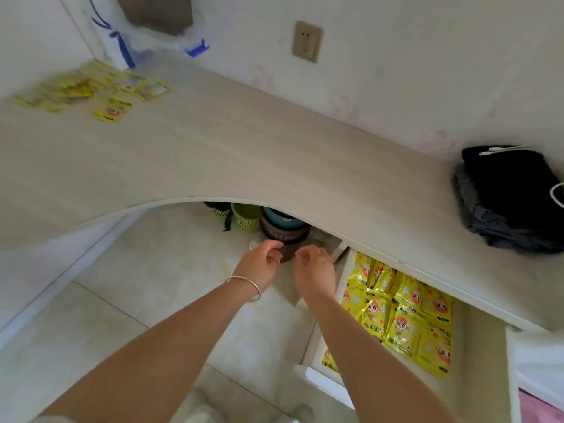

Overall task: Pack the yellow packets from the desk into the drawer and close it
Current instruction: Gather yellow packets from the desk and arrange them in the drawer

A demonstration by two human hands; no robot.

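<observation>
Several yellow packets [91, 93] lie scattered on the desk [244, 154] at its far left corner. More yellow packets [403, 315] fill the open white drawer [323, 383] under the desk's right side. My left hand [262, 264], with a silver bangle on its wrist, and my right hand [314, 270] hover side by side in front of the desk's curved edge, left of the drawer. Both hands hold nothing, with fingers loosely curled and apart.
Folded dark clothes [512, 199] sit on the desk at the right. Green baskets [244, 218] and stacked round tubs [283, 230] stand on the floor under the desk. A wall socket [306, 41] is on the wall above.
</observation>
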